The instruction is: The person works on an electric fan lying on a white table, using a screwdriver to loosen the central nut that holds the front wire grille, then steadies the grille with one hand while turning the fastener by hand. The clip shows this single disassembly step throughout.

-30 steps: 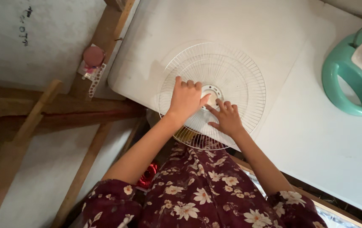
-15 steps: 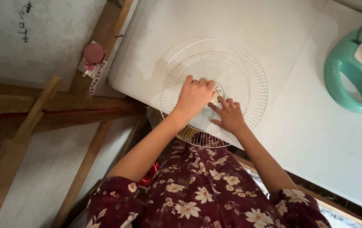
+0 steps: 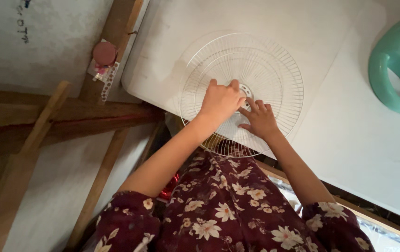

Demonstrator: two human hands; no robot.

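A round white wire fan guard [image 3: 265,60] lies flat on a white table [image 3: 349,135], its near edge hanging over the table's rim. My left hand [image 3: 221,100] rests on the guard just left of its centre hub [image 3: 245,89], fingers curled onto the wires. My right hand [image 3: 259,120] lies on the guard just below and right of the hub, fingers spread and pointing toward it. Whether either hand pinches a small part at the hub is hidden.
A teal fan base [image 3: 393,70] stands at the table's right edge. Wooden beams [image 3: 69,114] run along the left, with a small pink round object [image 3: 104,52] and packets on one. My dark red floral sleeves fill the bottom.
Both hands have shifted slightly on the guard around the hub; the left fingers have curled in more. The view has drifted a little.
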